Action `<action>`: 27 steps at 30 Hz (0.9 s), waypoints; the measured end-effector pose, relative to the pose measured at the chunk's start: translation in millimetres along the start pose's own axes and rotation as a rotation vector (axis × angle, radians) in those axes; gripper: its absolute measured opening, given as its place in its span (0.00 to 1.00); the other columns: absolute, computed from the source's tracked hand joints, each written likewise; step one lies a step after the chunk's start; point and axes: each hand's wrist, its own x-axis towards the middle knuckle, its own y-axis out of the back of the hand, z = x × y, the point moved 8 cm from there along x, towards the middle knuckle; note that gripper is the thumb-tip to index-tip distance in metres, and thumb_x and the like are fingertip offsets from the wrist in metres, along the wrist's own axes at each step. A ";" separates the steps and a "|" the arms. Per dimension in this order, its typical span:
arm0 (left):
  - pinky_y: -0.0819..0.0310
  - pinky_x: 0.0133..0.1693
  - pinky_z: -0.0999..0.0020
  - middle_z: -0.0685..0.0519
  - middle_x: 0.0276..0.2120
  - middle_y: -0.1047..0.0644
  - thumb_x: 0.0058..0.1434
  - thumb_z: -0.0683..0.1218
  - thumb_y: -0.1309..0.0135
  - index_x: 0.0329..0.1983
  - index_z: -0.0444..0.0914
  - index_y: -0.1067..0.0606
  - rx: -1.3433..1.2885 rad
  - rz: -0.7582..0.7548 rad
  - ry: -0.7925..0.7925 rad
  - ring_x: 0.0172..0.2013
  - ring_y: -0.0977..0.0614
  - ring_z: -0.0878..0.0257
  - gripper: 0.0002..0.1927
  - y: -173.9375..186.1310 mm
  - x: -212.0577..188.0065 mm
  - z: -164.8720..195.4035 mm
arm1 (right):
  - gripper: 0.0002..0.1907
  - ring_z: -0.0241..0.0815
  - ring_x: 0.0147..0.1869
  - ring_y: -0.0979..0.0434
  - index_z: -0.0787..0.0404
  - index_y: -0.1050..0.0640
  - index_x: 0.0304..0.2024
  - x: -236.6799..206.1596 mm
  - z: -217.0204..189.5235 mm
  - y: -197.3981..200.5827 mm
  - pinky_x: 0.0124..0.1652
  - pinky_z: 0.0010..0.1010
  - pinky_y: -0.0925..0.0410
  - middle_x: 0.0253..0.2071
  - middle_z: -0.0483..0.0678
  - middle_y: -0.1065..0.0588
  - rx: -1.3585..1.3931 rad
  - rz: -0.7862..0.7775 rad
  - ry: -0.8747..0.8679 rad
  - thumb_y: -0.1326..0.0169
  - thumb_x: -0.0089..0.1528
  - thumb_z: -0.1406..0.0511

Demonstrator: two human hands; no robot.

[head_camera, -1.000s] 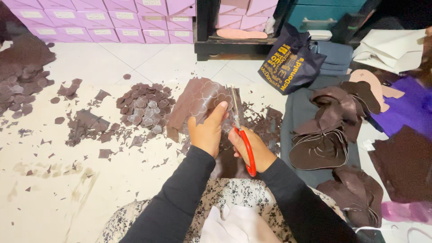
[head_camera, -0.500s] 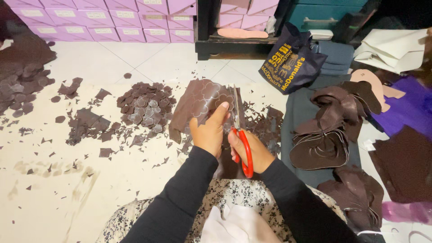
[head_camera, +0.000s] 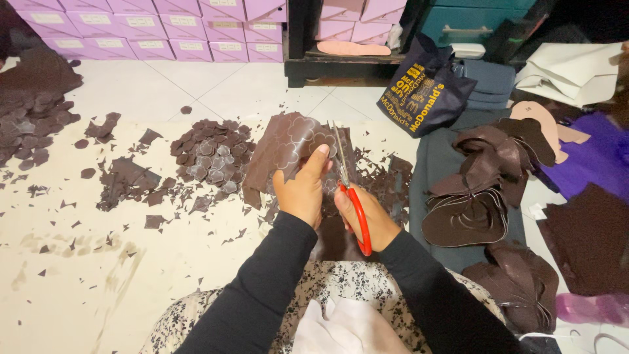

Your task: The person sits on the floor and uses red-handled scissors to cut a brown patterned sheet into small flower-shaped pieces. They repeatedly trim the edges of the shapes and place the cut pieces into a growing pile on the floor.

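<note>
Change since earlier frames: slight; your scissors (head_camera: pixel 347 190) have crept a little along the brown sheet (head_camera: pixel 285 151), so the cut advances. Sheet: held up over the floor (head_camera: pixel 131 275), centre. Left hand (head_camera: pixel 301 190): pinching the sheet, thumb on top. Right hand (head_camera: pixel 367 219): closed through the red handles, blades pointing far. Left: pile of cut brown pieces (head_camera: pixel 209 157).
</note>
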 end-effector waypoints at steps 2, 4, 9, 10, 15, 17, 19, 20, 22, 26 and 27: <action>0.51 0.61 0.77 0.46 0.44 0.17 0.62 0.53 0.39 0.57 0.25 0.28 0.077 -0.031 0.021 0.45 0.17 0.65 0.30 -1.5 0.2 -0.6 | 0.28 0.33 0.24 0.32 0.61 0.30 0.37 0.0 0.2 -0.4 0.26 0.27 0.36 0.22 0.42 0.34 0.024 0.001 0.003 0.61 0.69 0.44; 0.39 0.58 0.70 0.48 0.42 0.18 0.59 0.51 0.37 0.56 0.28 0.31 0.022 0.014 -0.011 0.42 0.16 0.63 0.30 0.7 -0.8 1.7 | 0.28 0.34 0.23 0.33 0.61 0.30 0.36 0.5 3.3 0.1 0.26 0.27 0.36 0.21 0.42 0.34 0.030 0.004 0.008 0.61 0.69 0.44; 0.26 0.51 0.63 0.48 0.40 0.19 0.55 0.48 0.35 0.55 0.26 0.30 -0.028 -0.013 -0.081 0.38 0.17 0.62 0.30 -3.0 9.6 7.0 | 0.26 0.34 0.23 0.33 0.60 0.30 0.37 12.7 24.0 2.6 0.25 0.27 0.37 0.21 0.42 0.34 0.066 0.007 0.016 0.58 0.69 0.45; 0.24 0.49 0.61 0.49 0.40 0.20 0.54 0.47 0.35 0.55 0.25 0.29 -0.068 -0.039 -0.095 0.38 0.17 0.62 0.30 -6.1 17.2 8.5 | 0.25 0.33 0.24 0.33 0.60 0.29 0.37 20.1 30.1 0.8 0.26 0.26 0.36 0.23 0.42 0.33 0.161 -0.008 -0.002 0.57 0.69 0.45; 0.23 0.47 0.67 0.42 0.41 0.19 0.59 0.45 0.35 0.62 0.21 0.41 -0.038 0.075 -0.047 0.40 0.18 0.58 0.38 -7.3 63.0 3.6 | 0.25 0.34 0.23 0.33 0.59 0.29 0.37 72.4 50.9 -3.1 0.25 0.26 0.36 0.24 0.43 0.33 0.346 -0.055 -0.102 0.57 0.69 0.45; 0.20 0.46 0.68 0.41 0.43 0.19 0.56 0.41 0.35 0.67 0.25 0.57 -0.188 0.153 0.027 0.42 0.17 0.57 0.48 -5.3 74.4 -4.1 | 0.25 0.34 0.23 0.33 0.59 0.29 0.37 81.6 56.8 -4.0 0.25 0.26 0.37 0.25 0.42 0.33 0.362 -0.024 -0.166 0.56 0.68 0.44; 0.18 0.44 0.67 0.41 0.42 0.20 0.55 0.40 0.36 0.66 0.26 0.58 -0.200 0.176 -0.015 0.41 0.17 0.57 0.49 -3.9 79.4 -1.8 | 0.26 0.34 0.23 0.34 0.59 0.29 0.37 85.2 57.9 -3.8 0.24 0.26 0.38 0.25 0.42 0.33 0.359 -0.021 -0.199 0.55 0.67 0.43; 0.17 0.42 0.66 0.41 0.42 0.21 0.54 0.40 0.36 0.65 0.26 0.58 -0.204 0.188 -0.033 0.41 0.17 0.57 0.49 -2.9 80.5 -0.4 | 0.27 0.34 0.23 0.34 0.58 0.29 0.37 85.8 56.5 -3.7 0.24 0.26 0.38 0.25 0.41 0.33 0.350 -0.033 -0.198 0.55 0.66 0.42; 0.19 0.41 0.66 0.41 0.42 0.20 0.55 0.40 0.35 0.64 0.22 0.50 -0.210 0.150 -0.080 0.39 0.17 0.57 0.43 -4.0 81.8 5.1 | 0.28 0.34 0.23 0.34 0.58 0.29 0.37 86.4 53.5 -4.3 0.24 0.25 0.38 0.24 0.42 0.34 0.327 -0.060 -0.194 0.56 0.66 0.41; 0.18 0.39 0.66 0.42 0.40 0.20 0.54 0.41 0.35 0.62 0.20 0.40 -0.225 0.106 -0.112 0.37 0.16 0.59 0.38 -4.3 78.7 10.5 | 0.27 0.34 0.22 0.34 0.58 0.28 0.38 88.8 51.7 -6.4 0.24 0.26 0.37 0.24 0.42 0.34 0.351 -0.067 -0.197 0.55 0.66 0.42; 0.18 0.39 0.66 0.43 0.41 0.20 0.54 0.41 0.35 0.62 0.21 0.40 -0.221 0.119 -0.117 0.36 0.16 0.59 0.37 -5.0 78.7 11.8 | 0.26 0.34 0.22 0.33 0.58 0.28 0.38 89.0 52.6 -7.2 0.24 0.26 0.37 0.25 0.41 0.33 0.377 -0.052 -0.203 0.55 0.65 0.43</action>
